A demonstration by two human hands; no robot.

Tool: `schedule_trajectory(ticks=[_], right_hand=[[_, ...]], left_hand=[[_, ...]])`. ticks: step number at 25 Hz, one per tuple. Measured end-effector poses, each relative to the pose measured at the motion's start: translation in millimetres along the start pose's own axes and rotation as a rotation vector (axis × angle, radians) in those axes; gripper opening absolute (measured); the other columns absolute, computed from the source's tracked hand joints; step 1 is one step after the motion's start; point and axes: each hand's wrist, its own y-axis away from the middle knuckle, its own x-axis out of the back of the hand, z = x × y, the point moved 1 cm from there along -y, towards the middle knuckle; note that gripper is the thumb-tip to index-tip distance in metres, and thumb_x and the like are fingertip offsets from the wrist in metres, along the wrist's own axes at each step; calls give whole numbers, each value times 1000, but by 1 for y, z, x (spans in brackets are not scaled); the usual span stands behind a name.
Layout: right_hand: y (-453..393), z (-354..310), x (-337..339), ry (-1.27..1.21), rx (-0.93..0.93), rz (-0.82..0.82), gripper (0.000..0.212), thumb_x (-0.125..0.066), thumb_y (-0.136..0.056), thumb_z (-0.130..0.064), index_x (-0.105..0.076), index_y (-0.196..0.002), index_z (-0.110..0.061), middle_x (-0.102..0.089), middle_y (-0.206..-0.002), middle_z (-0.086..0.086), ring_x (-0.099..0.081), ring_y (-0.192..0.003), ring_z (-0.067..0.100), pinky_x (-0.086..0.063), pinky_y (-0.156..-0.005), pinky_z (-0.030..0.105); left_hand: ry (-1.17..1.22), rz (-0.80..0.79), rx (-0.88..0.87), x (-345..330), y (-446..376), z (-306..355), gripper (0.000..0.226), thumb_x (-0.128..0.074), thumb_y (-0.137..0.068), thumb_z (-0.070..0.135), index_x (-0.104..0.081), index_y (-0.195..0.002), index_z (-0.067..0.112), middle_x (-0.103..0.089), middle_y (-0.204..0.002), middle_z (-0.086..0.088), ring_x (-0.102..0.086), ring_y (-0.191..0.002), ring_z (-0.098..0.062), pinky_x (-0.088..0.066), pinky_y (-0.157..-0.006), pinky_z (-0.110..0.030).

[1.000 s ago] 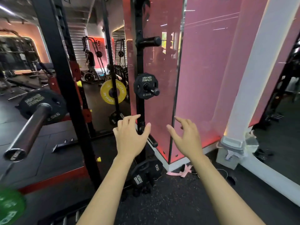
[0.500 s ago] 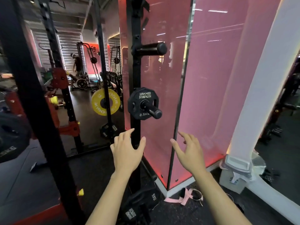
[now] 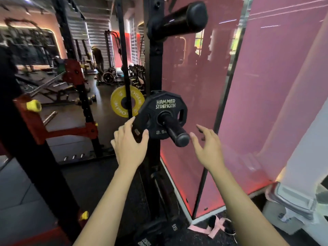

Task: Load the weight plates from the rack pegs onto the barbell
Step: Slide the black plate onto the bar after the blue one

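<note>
A small black 2.5 kg Hammer Strength plate (image 3: 164,107) hangs on a black rack peg (image 3: 174,131) that sticks out towards me. My left hand (image 3: 130,144) reaches the plate's lower left edge, fingers spread, thumb at its rim. My right hand (image 3: 206,146) hovers open just right of the peg's tip, not touching the plate. An empty upper peg (image 3: 179,18) juts from the same black upright (image 3: 153,64). The barbell is out of view.
A yellow plate (image 3: 117,103) hangs on a farther rack behind a thin post. A black rack post (image 3: 35,157) with red brackets stands at left. Pink glass panels (image 3: 266,103) close off the right. More black plates (image 3: 159,231) and a pink strap (image 3: 211,229) lie on the floor.
I have come closer to the rack; the plate looms larger. Both hands rose towards the plate, the left one reaching its edge. The barbell has left the view.
</note>
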Motion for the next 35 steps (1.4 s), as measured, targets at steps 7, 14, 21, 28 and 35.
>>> schedule_trajectory(ticks=[7, 14, 21, 28, 35], right_hand=[[-93, 22, -50, -87, 91, -69, 44, -52, -98, -39, -50, -136, -18, -65, -119, 2, -59, -109, 24, -48, -87, 38], [-114, 34, -72, -129, 124, -90, 41, -63, -91, -37, -54, -127, -19, -69, -94, 6, -60, -90, 29, -43, -71, 36], [-70, 26, -28, -149, 131, -66, 34, -62, -92, -31, -54, -122, -17, -69, -93, 6, -62, -88, 34, -44, -68, 37], [22, 10, 49, -187, -7, -2, 33, -65, -91, -23, -59, -122, -16, -72, -94, 6, -66, -88, 30, -52, -79, 45], [114, -15, 125, -57, -33, 82, 27, -66, -90, -26, -63, -116, -19, -73, -92, 3, -56, -64, 22, -38, -61, 31]], left_hand=[[-96, 61, -6, -41, -48, 8, 49, -53, -97, 43, -42, -144, 36, -60, -128, 4, -51, -118, -25, -35, -97, -44], [-107, 71, 54, -42, -54, -3, 48, -61, -91, 51, -46, -136, 45, -67, -101, 5, -55, -101, -18, -44, -94, -46], [41, -72, 50, -8, -22, 8, 46, -69, -81, 58, -61, -120, 34, -67, -98, 8, -58, -96, -15, -46, -77, -33], [178, -59, -2, 42, 62, 43, 36, -74, -76, 57, -70, -104, 35, -55, -89, 12, -56, -91, -17, -48, -92, -44], [285, -90, -82, 88, 134, 68, 24, -74, -77, 53, -60, -95, 45, -52, -88, 16, -47, -94, -12, -38, -91, -33]])
